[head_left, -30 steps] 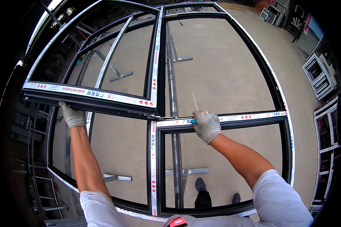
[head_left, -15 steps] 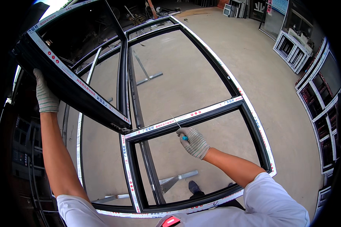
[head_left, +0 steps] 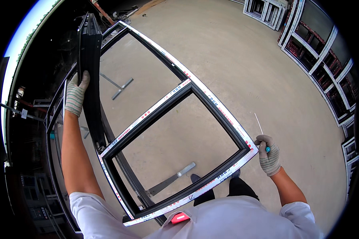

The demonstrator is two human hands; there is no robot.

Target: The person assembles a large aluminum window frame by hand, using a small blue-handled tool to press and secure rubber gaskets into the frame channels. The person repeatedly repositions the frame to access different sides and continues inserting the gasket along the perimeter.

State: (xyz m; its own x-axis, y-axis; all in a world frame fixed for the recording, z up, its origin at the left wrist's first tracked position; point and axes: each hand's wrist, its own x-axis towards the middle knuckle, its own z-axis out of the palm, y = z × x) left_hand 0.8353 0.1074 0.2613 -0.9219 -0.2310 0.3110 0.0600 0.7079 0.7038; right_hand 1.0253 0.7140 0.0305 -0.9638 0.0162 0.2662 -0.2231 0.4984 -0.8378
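A large dark window frame [head_left: 219, 106] with printed white film lies across supports in front of me. One hinged sash [head_left: 92, 65] stands raised from it on the left, seen nearly edge-on. My left hand [head_left: 75, 95], in a striped knit glove, grips the sash's side with the thumb on its near face. My right hand [head_left: 269, 159], gloved alike, is closed around a screwdriver [head_left: 259, 124] just beyond the frame's near right corner. Its thin shaft points up and away, and the teal handle end shows in the fist. The blade touches nothing.
Beneath the frame are metal support feet [head_left: 171, 179] on the concrete floor [head_left: 227, 51]. My shoes [head_left: 195, 178] are by the near bar. Along the right lean several window frames [head_left: 327, 75], with another stack [head_left: 266, 12] farther back.
My right hand has carried the screwdriver from over the crossbar out past the frame's right corner. The sash, still in my left hand, now appears more edge-on. The view has turned rightward.
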